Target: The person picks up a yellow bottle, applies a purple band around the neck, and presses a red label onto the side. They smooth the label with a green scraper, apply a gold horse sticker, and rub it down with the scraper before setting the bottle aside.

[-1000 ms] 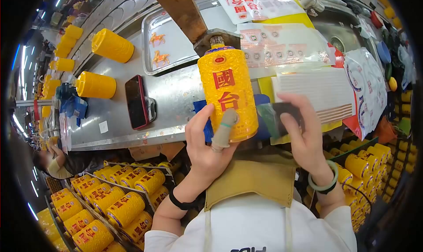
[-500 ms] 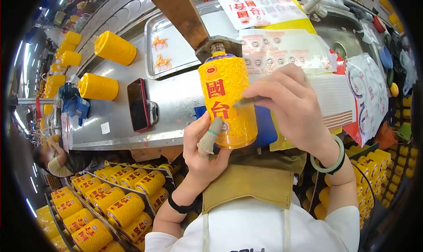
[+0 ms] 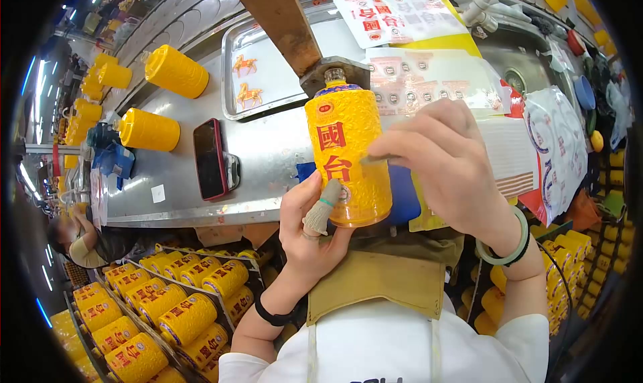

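A yellow embossed bottle with red characters lies with its clear neck toward a dark metal holder. My left hand is closed around the bottle's base end. A grey finger cover on one of its fingers presses near a small round emblem below the lower character. My right hand is closed in a pinch on a thin dark tool of a kind I cannot make out. Its tip is at the bottle's face, just right of the lower red character.
Decal sheets lie right of the bottle, before a sink. On the left are a phone, a metal tray with horse decals, and plain yellow bottles. Crates of lettered bottles stand below; another person sits far left.
My right hand has shifted slightly, and the tool's tip is now a little farther right of the lower character. My left hand keeps its hold on the bottle.
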The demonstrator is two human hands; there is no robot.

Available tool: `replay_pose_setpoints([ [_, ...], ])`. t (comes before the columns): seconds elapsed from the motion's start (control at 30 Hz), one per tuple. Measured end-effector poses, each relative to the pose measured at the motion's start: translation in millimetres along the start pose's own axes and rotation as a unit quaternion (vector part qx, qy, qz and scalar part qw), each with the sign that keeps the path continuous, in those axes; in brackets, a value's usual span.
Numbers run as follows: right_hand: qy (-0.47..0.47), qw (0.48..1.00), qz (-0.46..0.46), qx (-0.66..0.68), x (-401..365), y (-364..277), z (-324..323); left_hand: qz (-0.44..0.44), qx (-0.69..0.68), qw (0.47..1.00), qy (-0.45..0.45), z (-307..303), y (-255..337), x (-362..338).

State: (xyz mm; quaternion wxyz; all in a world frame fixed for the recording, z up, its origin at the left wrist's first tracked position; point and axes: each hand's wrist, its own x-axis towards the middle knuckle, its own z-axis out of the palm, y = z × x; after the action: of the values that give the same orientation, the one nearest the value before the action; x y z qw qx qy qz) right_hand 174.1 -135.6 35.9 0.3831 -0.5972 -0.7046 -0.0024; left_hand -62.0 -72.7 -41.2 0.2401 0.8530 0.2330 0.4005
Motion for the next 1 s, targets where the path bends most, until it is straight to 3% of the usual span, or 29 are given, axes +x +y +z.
replay_pose_setpoints([
  [0.17,-0.033,0.999,-0.001,0.011,-1,-7,-4,-0.004,0.004,1.0,-0.009,-1,0,-1],
  [0.37,0.018,1.0,0.009,0.001,6,1,6,-0.003,-0.01,1.0,-0.004,-1,-3,-2],
  [0.47,0.037,0.999,0.017,-0.001,10,5,9,-0.066,-0.019,0.998,-0.011,3,-2,-5],
  [0.53,0.084,0.995,-0.015,-0.058,14,10,10,-0.209,-0.183,0.961,0.016,9,1,-4],
  [0.67,0.111,0.989,-0.055,-0.076,8,9,12,-0.209,-0.181,0.961,-0.005,7,-4,-10],
  [0.77,0.032,0.987,-0.138,-0.078,-6,-8,12,-0.152,-0.15,0.977,-0.006,6,1,-6],
  [0.83,-0.04,0.977,-0.206,0.029,-6,-25,14,-0.207,-0.224,0.952,0.016,11,1,-9],
  [0.9,-0.035,0.981,-0.186,0.037,7,-17,24,-0.207,-0.211,0.955,0.006,13,-7,-14],
  [0.97,0.031,0.994,-0.091,-0.048,34,12,32,-0.132,-0.145,0.981,0.0,7,0,-4],
  [1.0,0.032,0.994,-0.094,-0.048,47,29,33,-0.126,-0.145,0.981,0.005,7,2,-2],
])
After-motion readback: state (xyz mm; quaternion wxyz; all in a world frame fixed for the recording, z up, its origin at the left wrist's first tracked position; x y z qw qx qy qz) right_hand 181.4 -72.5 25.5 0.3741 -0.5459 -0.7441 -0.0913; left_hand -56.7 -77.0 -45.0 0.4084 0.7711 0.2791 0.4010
